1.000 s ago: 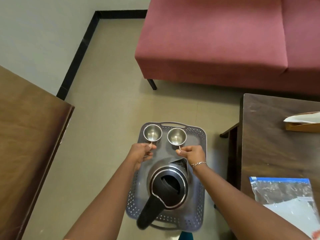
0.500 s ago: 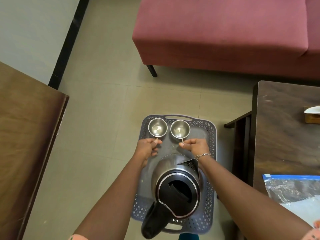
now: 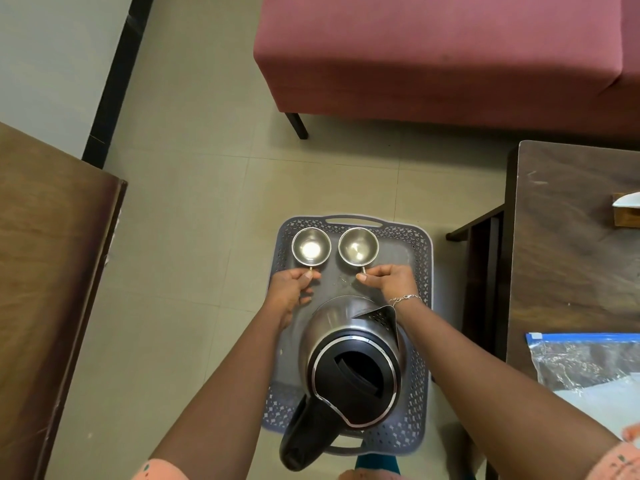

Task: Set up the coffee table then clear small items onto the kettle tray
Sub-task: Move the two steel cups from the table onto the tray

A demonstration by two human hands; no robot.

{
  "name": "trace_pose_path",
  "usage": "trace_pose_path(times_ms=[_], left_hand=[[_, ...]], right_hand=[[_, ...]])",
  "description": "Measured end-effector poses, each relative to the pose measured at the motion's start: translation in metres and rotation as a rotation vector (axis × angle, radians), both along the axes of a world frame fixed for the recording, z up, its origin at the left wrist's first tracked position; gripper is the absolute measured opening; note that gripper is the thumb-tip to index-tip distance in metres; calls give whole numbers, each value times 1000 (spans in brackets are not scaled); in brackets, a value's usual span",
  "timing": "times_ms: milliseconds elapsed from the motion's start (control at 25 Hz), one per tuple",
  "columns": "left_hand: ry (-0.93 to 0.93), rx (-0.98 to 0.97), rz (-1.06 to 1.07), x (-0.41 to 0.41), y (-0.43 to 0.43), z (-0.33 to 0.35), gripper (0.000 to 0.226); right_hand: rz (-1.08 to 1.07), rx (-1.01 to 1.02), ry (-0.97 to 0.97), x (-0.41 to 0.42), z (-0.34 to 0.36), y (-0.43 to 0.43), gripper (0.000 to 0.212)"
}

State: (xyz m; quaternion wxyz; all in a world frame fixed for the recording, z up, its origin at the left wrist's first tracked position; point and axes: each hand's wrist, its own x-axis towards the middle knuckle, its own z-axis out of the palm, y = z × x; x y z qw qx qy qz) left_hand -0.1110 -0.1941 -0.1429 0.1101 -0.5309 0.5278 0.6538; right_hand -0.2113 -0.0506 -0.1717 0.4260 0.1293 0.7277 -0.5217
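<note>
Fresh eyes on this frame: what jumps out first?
The steel kettle with its black lid dominates, standing on the near half of the grey tray at centre frame. Beyond it, at the tray's far end, the left hand pinches the handle of the left cup and the right hand that of the right cup. A red sofa fills the top of the view.

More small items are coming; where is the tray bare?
Between the right cup and the tray's right rim; a narrow gap between left hand and right hand, ahead of the kettle. The kettle fills the near half; the left cup crowds the far-left corner.
</note>
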Motion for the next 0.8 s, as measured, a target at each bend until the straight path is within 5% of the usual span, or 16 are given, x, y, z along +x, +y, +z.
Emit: trace_pose_path(times_ms=[800], left_hand=[[23,-65,-53,0,-2,-1,25]], right_hand=[[-30,2,-3,-1,-2,1,22]])
